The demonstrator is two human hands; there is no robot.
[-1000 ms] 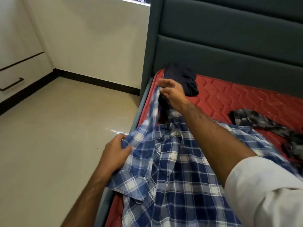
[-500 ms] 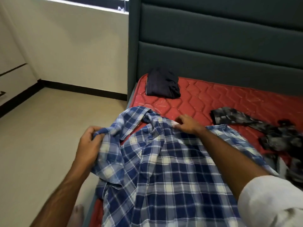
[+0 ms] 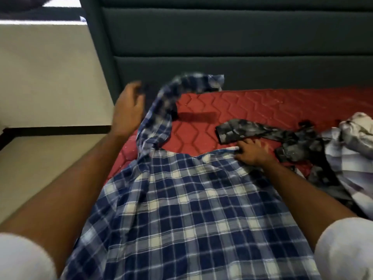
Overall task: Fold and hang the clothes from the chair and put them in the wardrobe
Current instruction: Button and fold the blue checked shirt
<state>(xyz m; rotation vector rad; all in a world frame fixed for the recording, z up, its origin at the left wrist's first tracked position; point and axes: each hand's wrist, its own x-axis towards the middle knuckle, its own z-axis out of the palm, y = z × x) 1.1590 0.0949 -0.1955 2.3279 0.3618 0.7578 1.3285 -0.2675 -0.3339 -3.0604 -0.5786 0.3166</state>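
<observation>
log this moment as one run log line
step: spreading blue checked shirt on red mattress | left hand: open, beside airborne sleeve | right hand: pressing shirt shoulder

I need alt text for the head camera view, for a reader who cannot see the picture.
A person spreads a blue plaid shirt on a red mattress: the right hand presses its collar edge down, while the left hand, blurred, is raised beside the airborne sleeve. A grey patterned garment lies to the right, before a dark headboard.

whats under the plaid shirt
The red mattress shows around the plaid shirt. The right hand presses its shoulder. Anything else beneath the shirt is covered.
</observation>
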